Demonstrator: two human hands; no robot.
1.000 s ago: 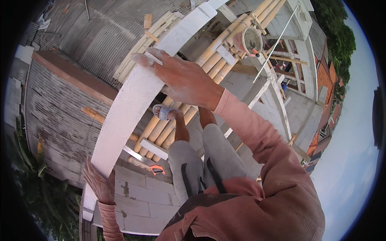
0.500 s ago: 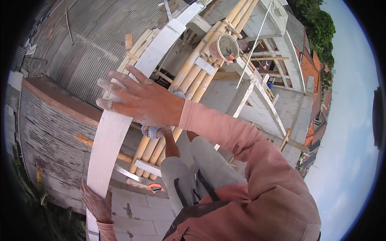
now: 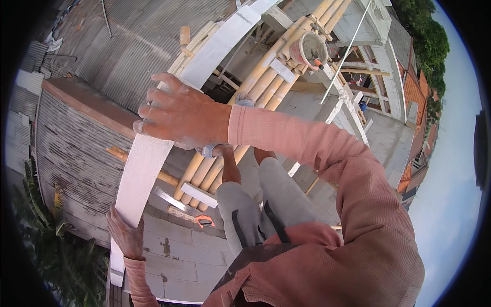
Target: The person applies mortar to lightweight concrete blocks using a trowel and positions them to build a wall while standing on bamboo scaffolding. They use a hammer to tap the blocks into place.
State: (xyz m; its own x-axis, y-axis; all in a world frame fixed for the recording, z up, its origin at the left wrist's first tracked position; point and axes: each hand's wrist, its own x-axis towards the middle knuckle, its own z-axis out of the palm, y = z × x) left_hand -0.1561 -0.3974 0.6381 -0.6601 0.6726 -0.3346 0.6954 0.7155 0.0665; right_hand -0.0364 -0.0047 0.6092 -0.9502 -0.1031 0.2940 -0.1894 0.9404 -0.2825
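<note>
A long, pale white building block (image 3: 144,166) lies along the top edge of a wall, at the left of the view. My right hand (image 3: 186,111) reaches across its far end with bent fingers curled over the outer edge. Lower down, my left hand (image 3: 126,234) wraps round the near part of the same block, thumb on the inner side. Whitish dust coats the fingers. Farther up, more white blocks (image 3: 225,38) continue the wall top. A handsaw (image 3: 204,221) with an orange and black handle rests beside the bamboo, to the right of my left hand.
Bamboo poles (image 3: 258,89) form a walkway under my sandalled feet. On it sit a bucket (image 3: 295,51) of grey mix with an orange-handled tool and a block offcut (image 3: 282,70). Corrugated roofing (image 3: 76,158) slopes beyond the wall. A thin white pole (image 3: 348,51) leans at right.
My right hand's fingers have gone from spread flat to bent over the block's edge. My left hand has shifted slightly up along the block. The whole view has swung somewhat.
</note>
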